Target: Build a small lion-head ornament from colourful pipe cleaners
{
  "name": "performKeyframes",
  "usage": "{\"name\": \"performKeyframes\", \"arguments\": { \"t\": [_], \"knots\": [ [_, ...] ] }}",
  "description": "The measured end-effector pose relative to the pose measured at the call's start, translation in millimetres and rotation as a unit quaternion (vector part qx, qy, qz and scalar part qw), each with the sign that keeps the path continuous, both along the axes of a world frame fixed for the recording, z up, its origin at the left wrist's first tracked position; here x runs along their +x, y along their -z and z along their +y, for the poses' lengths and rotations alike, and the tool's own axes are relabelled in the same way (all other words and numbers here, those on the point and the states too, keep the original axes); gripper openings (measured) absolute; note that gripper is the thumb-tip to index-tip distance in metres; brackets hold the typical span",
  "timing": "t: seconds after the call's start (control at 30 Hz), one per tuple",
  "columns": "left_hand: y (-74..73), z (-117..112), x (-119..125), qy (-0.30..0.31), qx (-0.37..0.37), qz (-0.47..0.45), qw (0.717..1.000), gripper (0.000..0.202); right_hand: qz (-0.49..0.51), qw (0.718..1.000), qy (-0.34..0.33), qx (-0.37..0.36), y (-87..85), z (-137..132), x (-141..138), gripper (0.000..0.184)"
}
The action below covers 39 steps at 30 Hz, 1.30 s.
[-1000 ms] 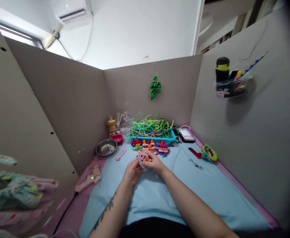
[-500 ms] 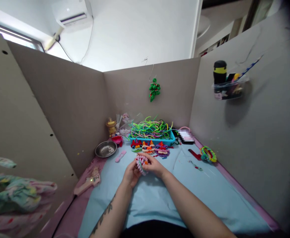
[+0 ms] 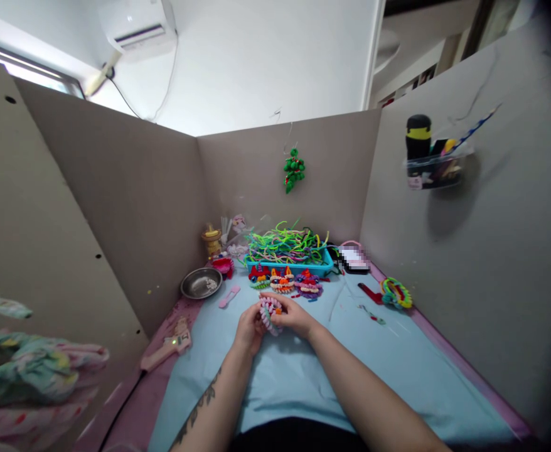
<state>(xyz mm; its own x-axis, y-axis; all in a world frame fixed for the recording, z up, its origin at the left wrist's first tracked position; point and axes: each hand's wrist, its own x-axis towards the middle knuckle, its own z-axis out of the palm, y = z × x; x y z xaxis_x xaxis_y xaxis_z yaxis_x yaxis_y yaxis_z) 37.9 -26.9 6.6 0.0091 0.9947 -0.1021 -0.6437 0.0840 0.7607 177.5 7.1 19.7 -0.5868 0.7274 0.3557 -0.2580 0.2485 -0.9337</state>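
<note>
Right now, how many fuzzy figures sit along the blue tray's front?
3: a red-and-green one at left, an orange one in the middle, a purple one at right.

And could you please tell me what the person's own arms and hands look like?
The left forearm bears a dark, leaf-like tattoo; the right forearm shows no marking. Neither has a sleeve in view. The left hand and right hand wear no gloves.

Left hand [image 3: 250, 329] and right hand [image 3: 296, 316] hold pink braided piece [image 3: 267, 308] (orange bit [image 3: 278, 309] showing); blue tray [image 3: 287, 269] of cords [image 3: 285, 243] beyond.
</note>
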Motion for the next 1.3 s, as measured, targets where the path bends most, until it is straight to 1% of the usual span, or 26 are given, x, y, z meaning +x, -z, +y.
{"name": "performKeyframes", "arguments": {
  "t": [0.1,0.2,0.27,0.33,0.4,0.47,0.5,0.57,0.63,0.7,0.77,0.93,1.03,1.13,1.3],
  "knots": [
    [-0.2,0,-1,0.014,-0.03,-0.018,0.999,0.027,-0.018,1.0,-0.005,0.013,-0.1,2,3,0.075],
    [-0.3,1,-2,0.025,-0.041,-0.026,0.998,0.023,-0.044,0.999,-0.004,0.03,-0.1,3,5,0.077],
    [-2.1,3,-4,0.024,-0.04,-0.067,0.997,0.021,-0.016,1.0,0.016,0.014,1.4,5,4,0.076],
    [-5.3,4,-6,0.007,-0.039,-0.13,0.991,0.022,0.041,0.996,0.066,-0.031,4.5,9,3,0.069],
    [-8.2,6,-10,-0.02,-0.036,-0.182,0.982,0.024,0.074,0.983,0.136,-0.095,8.1,15,1,0.056],
    [-9.5,7,-13,-0.033,-0.034,-0.208,0.977,0.025,0.067,0.967,0.187,-0.157,10.3,19,1,0.044],
    [-9.5,7,-15,-0.034,-0.032,-0.216,0.975,0.025,0.059,0.961,0.193,-0.189,10.4,20,1,0.039],
    [-8.6,7,-17,-0.03,-0.027,-0.226,0.973,0.025,0.057,0.953,0.166,-0.249,8.9,18,2,0.031],
    [-7.5,7,-17,-0.031,-0.019,-0.23,0.973,0.026,0.071,0.945,0.105,-0.3,6.1,13,3,0.026],
    [-7.3,7,-16,-0.033,-0.012,-0.224,0.974,0.025,0.094,0.936,0.051,-0.336,4.0,8,3,0.025],
    [-8.0,6,-14,-0.031,-0.01,-0.21,0.977,0.023,0.119,0.926,0.026,-0.357,3.6,5,2,0.025],
    [-9.2,3,-10,-0.01,-0.013,-0.159,0.987,0.014,0.149,0.914,0.028,-0.377,5.6,7,3,0.021],
    [-7.6,2,-9,0.005,-0.017,-0.125,0.992,0.012,0.155,0.916,0.059,-0.365,5.4,10,5,0.021],
    [-5.4,2,-9,0.012,-0.022,-0.083,0.996,0.014,0.153,0.918,0.088,-0.354,5.5,13,8,0.021],
    [-3.2,3,-8,0.026,-0.024,-0.026,0.999,0.018,0.143,0.907,0.085,-0.388,7.0,14,6,0.023]
  ]
}}
